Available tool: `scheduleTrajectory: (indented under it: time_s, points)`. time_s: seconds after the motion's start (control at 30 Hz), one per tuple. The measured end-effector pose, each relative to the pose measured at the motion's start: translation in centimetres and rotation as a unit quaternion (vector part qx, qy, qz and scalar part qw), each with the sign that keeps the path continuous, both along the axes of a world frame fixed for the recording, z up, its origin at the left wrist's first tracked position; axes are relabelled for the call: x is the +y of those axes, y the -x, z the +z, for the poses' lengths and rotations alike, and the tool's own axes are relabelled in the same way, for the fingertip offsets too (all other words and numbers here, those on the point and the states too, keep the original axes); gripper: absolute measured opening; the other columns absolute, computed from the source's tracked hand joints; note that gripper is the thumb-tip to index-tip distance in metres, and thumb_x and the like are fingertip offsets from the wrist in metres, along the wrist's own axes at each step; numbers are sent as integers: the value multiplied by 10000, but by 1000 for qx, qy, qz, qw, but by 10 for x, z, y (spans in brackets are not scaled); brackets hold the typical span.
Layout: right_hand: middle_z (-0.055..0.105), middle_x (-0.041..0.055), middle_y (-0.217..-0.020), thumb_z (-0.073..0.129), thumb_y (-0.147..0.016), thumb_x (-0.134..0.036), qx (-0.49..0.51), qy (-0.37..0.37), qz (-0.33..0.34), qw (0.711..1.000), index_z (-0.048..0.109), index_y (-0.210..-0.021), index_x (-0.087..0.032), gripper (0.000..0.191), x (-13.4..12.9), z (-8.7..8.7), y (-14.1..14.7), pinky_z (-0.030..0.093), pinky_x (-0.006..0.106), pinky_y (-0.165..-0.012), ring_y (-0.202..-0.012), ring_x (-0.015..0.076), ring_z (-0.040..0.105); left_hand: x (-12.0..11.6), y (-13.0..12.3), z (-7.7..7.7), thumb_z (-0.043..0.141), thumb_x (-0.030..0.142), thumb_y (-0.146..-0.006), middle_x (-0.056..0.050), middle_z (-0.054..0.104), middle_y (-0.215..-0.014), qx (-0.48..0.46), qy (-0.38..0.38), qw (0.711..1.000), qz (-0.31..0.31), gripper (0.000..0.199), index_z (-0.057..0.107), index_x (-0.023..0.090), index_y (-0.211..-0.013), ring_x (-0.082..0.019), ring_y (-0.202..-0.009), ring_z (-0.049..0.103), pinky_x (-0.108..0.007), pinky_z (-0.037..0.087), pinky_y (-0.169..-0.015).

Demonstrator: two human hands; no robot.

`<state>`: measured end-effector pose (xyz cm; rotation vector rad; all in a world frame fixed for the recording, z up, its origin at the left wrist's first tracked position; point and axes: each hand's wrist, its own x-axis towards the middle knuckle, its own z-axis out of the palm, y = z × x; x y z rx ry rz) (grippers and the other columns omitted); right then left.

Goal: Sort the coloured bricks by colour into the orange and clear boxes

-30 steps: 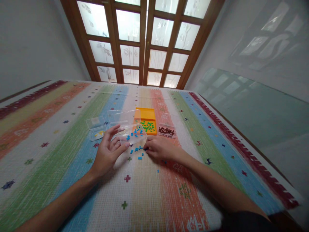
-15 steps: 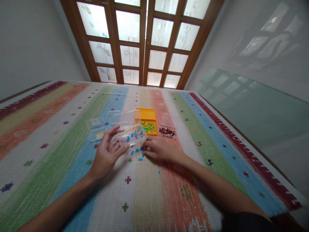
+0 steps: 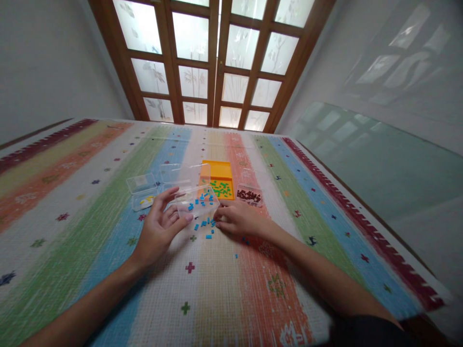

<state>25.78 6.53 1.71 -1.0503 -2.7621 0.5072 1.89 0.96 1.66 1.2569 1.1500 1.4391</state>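
Left hand (image 3: 161, 231) grips the clear box (image 3: 197, 205); right hand's (image 3: 233, 218) grip I cannot tell

Striped tablecloth (image 3: 217, 294), open orange box (image 3: 217, 168), open clear boxes (image 3: 141, 183), scattered small blue pieces (image 3: 209, 236)

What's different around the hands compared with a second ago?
The right hand dipped slightly left into the loose blue pieces, then eased back a little; pieces at its fingertips have shifted slightly. I can't tell whether it grasped or released one. Unchanged: the left hand at the clear box, and the orange box.
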Motion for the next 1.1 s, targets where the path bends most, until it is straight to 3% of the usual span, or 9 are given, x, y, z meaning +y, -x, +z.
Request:
scheduleTrajectory:
  time_s: [0.23,0.43,0.57,0.8,1.1]
  points:
    - [717,104,-1148,706,-934,-214,19,15,10,1000,777,-1155,-188,234,-2,-1,1,497,311,-826,-949,201,661,-1,1,1,855,349,-754,-90,610,-1350,17,4,1000,-2,637,564,279,-1316,-195,-971,718,-438,630,-949]
    - [721,121,-1146,576,-1032,-222,25,4,2,1000,781,-1102,-174,222,0,-8,4,513,337,-874,-967,206,660,-2,2,1,857,350,-758,-101,607,-1374,24,13,1000,0,640,572,278,-1326,-226,-1056,721,-463,607,-1010]
    - [715,100,-1157,616,-1017,-199,38,21,-15,999,774,-1093,-192,175,3,-12,4,512,327,-881,-968,188,650,-1,2,1,855,345,-762,-102,617,-1369,27,8,1000,-3,624,579,281,-1318,-225,-1020,734,-465,620,-985]
    - [712,73,-1061,645,-986,-158,44,67,-23,997,755,-979,-184,114,3,-7,6,501,294,-838,-919,173,644,0,1,0,858,328,-746,-97,633,-1348,29,4,1000,6,615,594,275,-1299,-227,-1035,722,-441,621,-977]
    - [730,88,-984,611,-986,-158,37,80,-24,996,687,-965,-163,79,0,-3,5,487,292,-801,-880,188,637,-1,1,2,861,323,-737,-96,641,-1348,25,5,1000,2,626,590,283,-1300,-249,-1052,730,-475,628,-973]
